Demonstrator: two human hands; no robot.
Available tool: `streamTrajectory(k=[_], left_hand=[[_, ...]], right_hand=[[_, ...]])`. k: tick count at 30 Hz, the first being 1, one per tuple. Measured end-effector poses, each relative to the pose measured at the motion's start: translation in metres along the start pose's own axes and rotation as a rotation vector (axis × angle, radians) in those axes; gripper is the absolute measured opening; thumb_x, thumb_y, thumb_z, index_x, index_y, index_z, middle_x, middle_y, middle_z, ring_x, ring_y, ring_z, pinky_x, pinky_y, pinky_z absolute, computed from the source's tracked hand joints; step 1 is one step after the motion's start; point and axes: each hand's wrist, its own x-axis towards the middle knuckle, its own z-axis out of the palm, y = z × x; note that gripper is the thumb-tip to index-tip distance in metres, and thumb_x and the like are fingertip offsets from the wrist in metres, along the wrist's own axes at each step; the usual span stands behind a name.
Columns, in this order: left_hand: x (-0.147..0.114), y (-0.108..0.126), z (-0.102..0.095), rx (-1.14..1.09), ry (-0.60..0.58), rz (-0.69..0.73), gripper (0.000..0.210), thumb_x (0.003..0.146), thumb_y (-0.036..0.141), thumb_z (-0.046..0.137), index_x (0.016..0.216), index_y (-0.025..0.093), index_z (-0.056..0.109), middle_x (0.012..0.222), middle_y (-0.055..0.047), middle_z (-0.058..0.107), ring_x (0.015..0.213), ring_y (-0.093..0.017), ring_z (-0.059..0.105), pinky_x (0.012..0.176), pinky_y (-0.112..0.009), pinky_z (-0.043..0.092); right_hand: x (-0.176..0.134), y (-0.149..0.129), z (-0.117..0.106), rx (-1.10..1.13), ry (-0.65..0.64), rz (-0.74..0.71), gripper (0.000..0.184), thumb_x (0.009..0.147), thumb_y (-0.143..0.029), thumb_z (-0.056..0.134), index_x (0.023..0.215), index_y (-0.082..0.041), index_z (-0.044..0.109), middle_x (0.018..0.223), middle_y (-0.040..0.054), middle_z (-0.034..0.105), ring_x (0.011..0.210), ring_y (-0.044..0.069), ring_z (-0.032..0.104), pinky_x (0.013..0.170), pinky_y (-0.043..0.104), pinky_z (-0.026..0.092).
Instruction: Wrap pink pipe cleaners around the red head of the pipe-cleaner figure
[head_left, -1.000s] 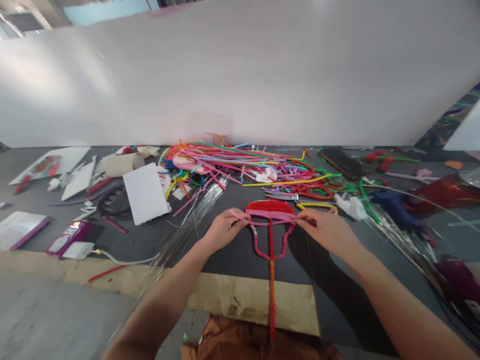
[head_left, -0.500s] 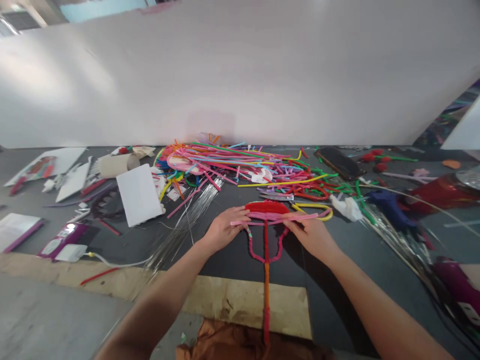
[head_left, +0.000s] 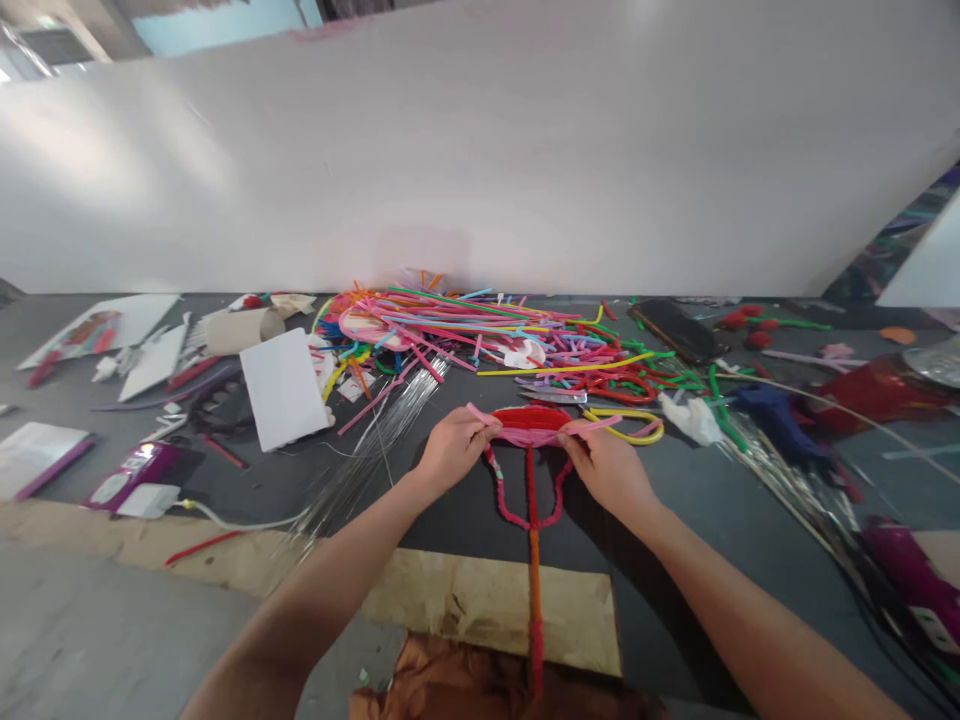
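Between my two hands lies a pipe-cleaner figure (head_left: pixel 533 500), with a red filled top, a pink looped outline below and a long red-orange stem running toward me. A pink pipe cleaner (head_left: pixel 525 436) stretches across the lower edge of the red part. My left hand (head_left: pixel 456 447) pinches it near its left end, a short tip sticking out past the fingers. On the other side my right hand (head_left: pixel 609 462) is closed on the same strand, whose end pokes out to the right. Fingers cover parts of the figure's sides.
A heap of coloured pipe cleaners (head_left: pixel 465 325) lies behind the hands, with scissors (head_left: pixel 622 388) at its front. A white card (head_left: pixel 283 390) and a bundle of silver wires (head_left: pixel 367 440) are to the left. A dark phone (head_left: pixel 675 330) and a blue tool (head_left: pixel 780 420) lie right.
The pink strand, straight before, now bows down in the middle along the red part's edge, its ends tilted up. Both hands have shifted slightly, and their fingers are curled closer around it.
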Motion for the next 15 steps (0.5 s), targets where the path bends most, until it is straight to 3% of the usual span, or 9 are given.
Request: streamTrajectory(k=[3,7,11,15], left_hand=[[0.008,0.01,-0.001,0.071,-0.05,0.023,0.031,0.09,0.036,0.046,0.076,0.02,0.069,0.088,-0.005,0.071,0.088,-0.018,0.062,0.081,-0.031,0.047],[0.007,0.014,0.004,0.081,-0.084,0.055,0.031,0.091,0.033,0.043,0.082,0.019,0.069,0.084,-0.006,0.07,0.084,-0.018,0.061,0.079,-0.031,0.046],[0.001,0.007,0.008,0.012,-0.058,0.131,0.026,0.091,0.028,0.045,0.09,0.02,0.069,0.091,-0.007,0.071,0.088,-0.019,0.061,0.082,-0.033,0.046],[0.002,0.007,0.008,-0.018,-0.037,0.16,0.024,0.09,0.028,0.047,0.088,0.021,0.069,0.089,-0.005,0.071,0.089,-0.019,0.059,0.084,-0.034,0.044]], right_hand=[[0.006,-0.006,-0.007,-0.087,-0.09,0.002,0.02,0.09,-0.029,0.044,0.09,-0.019,0.062,0.087,0.0066,0.069,0.078,0.02,0.064,0.06,0.026,0.039],[0.015,-0.013,-0.016,-0.156,-0.157,-0.035,0.017,0.089,-0.026,0.046,0.089,-0.021,0.063,0.089,0.0057,0.07,0.077,0.019,0.064,0.057,0.025,0.035],[0.015,-0.012,-0.013,-0.1,-0.133,-0.012,0.02,0.09,-0.029,0.043,0.089,-0.021,0.062,0.08,0.0038,0.069,0.068,0.017,0.062,0.054,0.025,0.034],[0.009,-0.007,-0.002,0.037,-0.09,-0.095,0.019,0.089,-0.025,0.045,0.097,-0.02,0.061,0.093,0.0053,0.068,0.083,0.019,0.062,0.069,0.028,0.043]])
